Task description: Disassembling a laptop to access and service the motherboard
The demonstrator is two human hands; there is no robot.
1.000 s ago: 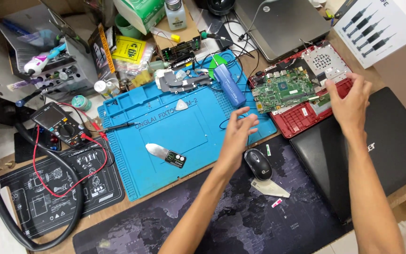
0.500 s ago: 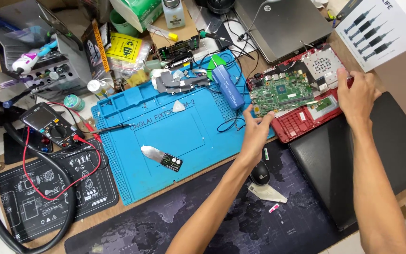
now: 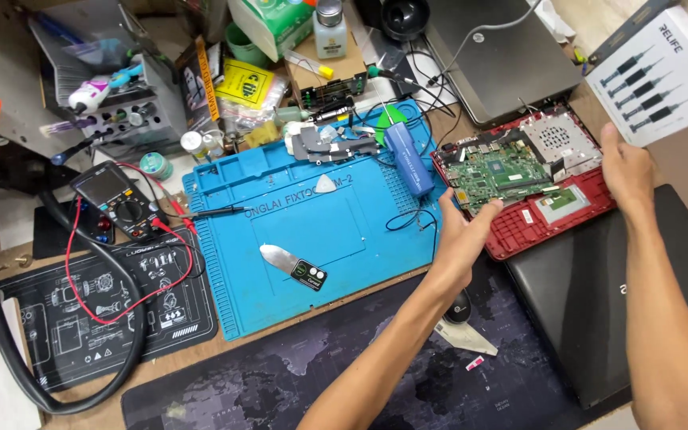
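- Red plastic laptop base [image 3: 547, 227], green circuit board [image 3: 497, 171] bare inside, lying between blue mat [image 3: 280, 239] and black laptop [image 3: 599, 295].
- Left hand [image 3: 459, 235] at base's left edge, fingers spread open, thumb up; actual contact hard to tell.
- Right hand [image 3: 627, 171] on base's right edge, fingertips hidden behind it; grip cannot be judged.
- Mouse [image 3: 457, 306] half hidden under left forearm.
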